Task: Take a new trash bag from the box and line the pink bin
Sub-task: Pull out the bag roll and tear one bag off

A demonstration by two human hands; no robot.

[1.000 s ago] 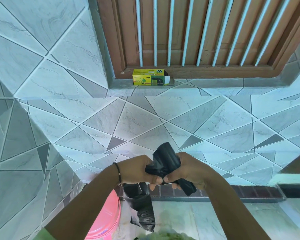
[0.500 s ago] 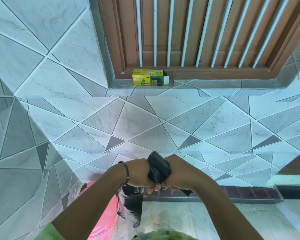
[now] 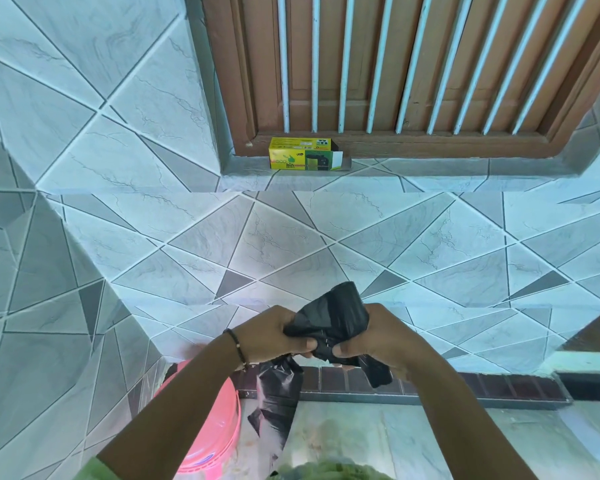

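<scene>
A crumpled black trash bag (image 3: 333, 317) is bunched between both hands in front of the tiled wall. My left hand (image 3: 274, 336) pinches its left side and my right hand (image 3: 374, 341) pinches its right side. One loose end hangs down below my left hand and a shorter end sticks out under my right hand. The pink bin (image 3: 212, 424) stands on the floor at lower left, partly hidden by my left forearm. The yellow and green bag box (image 3: 302, 154) lies on the window ledge above, its right end flap open.
A brown wooden window with white bars (image 3: 395, 64) fills the top. Grey patterned tiles cover the wall (image 3: 291, 244). A dark brick skirting (image 3: 465, 386) runs along the pale floor (image 3: 395, 438). Something green (image 3: 329, 471) shows at the bottom edge.
The hands first closed tightly on the bag and dropped slightly, then rose again, with more of the bag puffed out above them. The hanging end has shifted a little.
</scene>
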